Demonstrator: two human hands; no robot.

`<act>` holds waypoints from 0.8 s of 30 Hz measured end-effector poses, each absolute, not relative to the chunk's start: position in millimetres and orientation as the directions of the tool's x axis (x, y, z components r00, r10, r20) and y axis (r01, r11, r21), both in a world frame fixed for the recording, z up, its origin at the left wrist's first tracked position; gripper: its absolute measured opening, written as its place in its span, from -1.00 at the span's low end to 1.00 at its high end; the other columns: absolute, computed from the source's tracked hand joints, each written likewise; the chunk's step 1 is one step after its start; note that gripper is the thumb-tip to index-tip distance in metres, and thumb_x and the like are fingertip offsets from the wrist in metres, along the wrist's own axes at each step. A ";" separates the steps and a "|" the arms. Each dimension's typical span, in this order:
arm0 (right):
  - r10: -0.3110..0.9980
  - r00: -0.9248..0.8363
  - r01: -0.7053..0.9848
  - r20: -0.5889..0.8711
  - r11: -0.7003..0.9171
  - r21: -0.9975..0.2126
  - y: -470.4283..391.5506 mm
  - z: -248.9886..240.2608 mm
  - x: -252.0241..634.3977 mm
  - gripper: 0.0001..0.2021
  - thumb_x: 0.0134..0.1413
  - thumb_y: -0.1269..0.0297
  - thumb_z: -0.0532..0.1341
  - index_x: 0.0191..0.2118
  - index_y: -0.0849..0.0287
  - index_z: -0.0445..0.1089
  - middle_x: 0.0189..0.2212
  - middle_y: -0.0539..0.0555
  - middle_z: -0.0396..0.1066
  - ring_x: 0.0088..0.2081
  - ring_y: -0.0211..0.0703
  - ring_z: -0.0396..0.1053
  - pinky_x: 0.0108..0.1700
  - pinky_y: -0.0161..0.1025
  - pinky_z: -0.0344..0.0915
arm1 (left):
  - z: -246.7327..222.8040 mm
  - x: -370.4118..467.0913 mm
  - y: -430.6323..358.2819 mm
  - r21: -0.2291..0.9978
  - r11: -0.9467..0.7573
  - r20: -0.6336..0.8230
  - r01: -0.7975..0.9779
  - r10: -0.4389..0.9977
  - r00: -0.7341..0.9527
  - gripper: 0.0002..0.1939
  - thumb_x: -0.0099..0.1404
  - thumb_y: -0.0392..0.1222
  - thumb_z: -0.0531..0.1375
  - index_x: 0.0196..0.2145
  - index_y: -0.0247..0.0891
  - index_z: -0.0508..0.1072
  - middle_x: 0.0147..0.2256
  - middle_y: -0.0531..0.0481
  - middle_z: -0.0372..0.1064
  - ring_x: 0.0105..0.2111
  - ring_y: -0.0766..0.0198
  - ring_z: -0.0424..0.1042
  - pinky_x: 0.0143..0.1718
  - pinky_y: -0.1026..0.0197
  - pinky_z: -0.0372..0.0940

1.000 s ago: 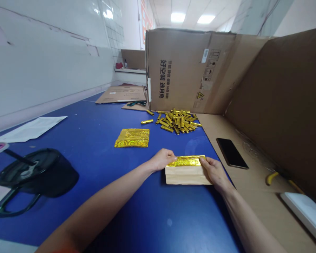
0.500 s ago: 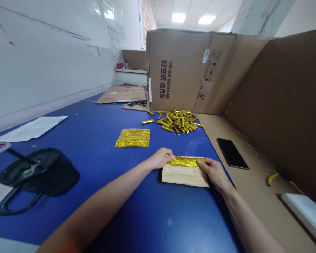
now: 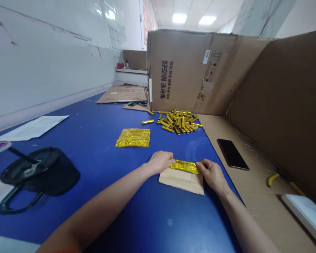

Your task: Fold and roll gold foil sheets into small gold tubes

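My left hand (image 3: pixel 162 161) and my right hand (image 3: pixel 211 173) pinch opposite ends of a folded strip on a sheet of gold foil paper (image 3: pixel 183 181). Shiny gold shows on the folded strip at the far side; the plain tan backing faces up nearer to me. The sheet is slightly tilted, its right side closer to me. Beyond my left hand lies a flat stack of gold foil paper (image 3: pixel 133 137). Farther off is a heap of small rolled gold foil tubes (image 3: pixel 177 122), several of them loose at its left edge.
A dark lidded mug (image 3: pixel 46 172) with a straw stands at the left on the blue table (image 3: pixel 107 218). White papers (image 3: pixel 33 127) lie behind it. Tall cardboard (image 3: pixel 184 77) walls the back and right. A phone (image 3: pixel 232 154) and a white box (image 3: pixel 307 214) rest on the right cardboard.
The foil sheet has turned a little clockwise and shifted slightly left and toward me. My left hand now lies flatter over its far left corner; both hands keep their hold.
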State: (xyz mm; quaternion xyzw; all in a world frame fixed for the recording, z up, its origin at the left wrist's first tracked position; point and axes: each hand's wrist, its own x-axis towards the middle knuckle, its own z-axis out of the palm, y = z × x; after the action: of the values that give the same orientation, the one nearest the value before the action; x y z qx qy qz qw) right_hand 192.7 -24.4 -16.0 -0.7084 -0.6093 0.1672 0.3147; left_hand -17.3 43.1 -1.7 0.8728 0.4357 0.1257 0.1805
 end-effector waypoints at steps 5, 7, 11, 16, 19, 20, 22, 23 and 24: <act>0.973 0.181 0.904 0.146 -0.106 -0.413 -31.1 -9.1 183.4 -0.77 -0.03 0.15 0.02 -0.57 0.11 0.27 -0.67 0.02 0.27 -0.54 -0.17 0.23 -0.52 -0.29 -0.09 | 1.8 -10.9 27.6 0.250 -0.586 0.172 0.771 0.810 0.560 -0.82 0.15 -0.26 0.06 -0.26 -0.28 0.33 -0.24 -0.15 0.21 -0.16 0.10 0.18 -0.16 0.12 0.09; 0.975 0.175 0.928 0.136 -0.117 -0.353 -32.8 -6.8 179.8 -0.77 -0.01 0.16 0.01 -0.56 0.10 0.27 -0.65 0.03 0.30 -0.53 -0.16 0.26 -0.53 -0.29 -0.09 | 2.7 -7.8 20.5 0.173 -0.648 0.169 0.742 0.761 0.626 -0.80 0.15 -0.38 0.00 -0.27 -0.26 0.33 -0.27 -0.11 0.20 -0.21 0.15 0.19 -0.20 0.15 0.11; 0.979 0.160 0.966 0.123 -0.129 -0.224 -34.5 -4.1 175.1 -0.76 0.03 0.16 -0.03 -0.51 0.10 0.27 -0.57 0.05 0.37 -0.49 -0.14 0.31 -0.52 -0.29 -0.07 | 2.1 -1.7 5.4 0.005 -0.819 0.124 0.574 0.570 0.812 -0.74 0.15 -0.41 -0.04 -0.26 -0.20 0.34 -0.34 -0.07 0.18 -0.32 0.19 0.21 -0.39 0.22 0.16; 0.982 0.156 0.982 0.102 -0.144 -0.120 -36.0 -3.9 175.2 -0.78 0.05 0.15 -0.04 -0.46 0.09 0.26 -0.50 0.03 0.40 -0.45 -0.17 0.34 -0.51 -0.30 -0.01 | 2.0 3.0 -8.3 -0.043 -0.830 0.136 0.557 0.547 0.826 -0.78 0.17 -0.32 -0.03 -0.26 -0.23 0.35 -0.33 -0.11 0.18 -0.29 0.13 0.19 -0.38 0.17 0.17; 0.981 0.159 0.984 0.114 -0.147 -0.103 -35.5 -5.4 177.8 -0.79 0.05 0.15 -0.03 -0.46 0.09 0.25 -0.47 0.02 0.39 -0.45 -0.19 0.34 -0.51 -0.31 0.01 | -1.3 4.1 -10.9 -0.042 -0.827 0.135 0.561 0.552 0.823 -0.77 0.17 -0.30 -0.02 -0.22 -0.26 0.34 -0.29 -0.14 0.22 -0.23 0.10 0.20 -0.29 0.12 0.17; 0.980 0.159 0.984 0.119 -0.148 -0.096 -35.2 -5.8 178.7 -0.79 0.05 0.15 -0.02 -0.46 0.09 0.25 -0.47 0.01 0.38 -0.45 -0.19 0.33 -0.51 -0.31 0.03 | -3.6 4.5 -11.2 -0.039 -0.829 0.138 0.558 0.549 0.824 -0.75 0.18 -0.29 -0.03 -0.19 -0.27 0.32 -0.25 -0.15 0.23 -0.18 0.08 0.19 -0.24 0.10 0.16; 0.975 0.159 0.986 0.154 -0.148 -0.081 -35.0 -6.0 179.7 -0.80 0.04 0.17 0.00 -0.47 0.09 0.26 -0.45 0.02 0.37 -0.43 -0.18 0.33 -0.49 -0.30 0.07 | -9.4 5.6 -11.6 -0.031 -0.830 0.137 0.557 0.549 0.825 -0.71 0.20 -0.26 -0.03 -0.11 -0.30 0.28 -0.14 -0.20 0.22 -0.09 0.06 0.16 -0.16 0.07 0.13; 0.969 0.156 0.987 0.190 -0.143 -0.079 -35.2 -5.6 179.5 -0.81 0.03 0.18 0.01 -0.46 0.10 0.28 -0.44 0.03 0.36 -0.40 -0.17 0.33 -0.46 -0.30 0.10 | -12.3 6.2 -11.8 -0.025 -0.827 0.133 0.562 0.554 0.822 -0.69 0.21 -0.24 -0.03 -0.08 -0.32 0.26 -0.09 -0.22 0.20 -0.06 0.05 0.15 -0.13 0.06 0.12; 0.960 0.144 0.988 0.238 -0.126 -0.088 -35.8 -5.0 178.5 -0.81 0.04 0.20 0.00 -0.45 0.11 0.29 -0.43 0.04 0.36 -0.37 -0.15 0.33 -0.43 -0.29 0.14 | -14.9 6.9 -12.0 -0.020 -0.822 0.131 0.569 0.562 0.816 -0.66 0.22 -0.22 -0.03 -0.05 -0.33 0.23 -0.06 -0.24 0.18 -0.03 0.04 0.13 -0.10 0.05 0.11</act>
State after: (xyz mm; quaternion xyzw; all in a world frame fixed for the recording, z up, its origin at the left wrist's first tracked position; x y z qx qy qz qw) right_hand 178.5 -35.8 -5.0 -0.7480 -0.6513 -0.0614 0.1125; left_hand 6.9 -12.0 -14.9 0.9525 0.2971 0.0597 -0.0293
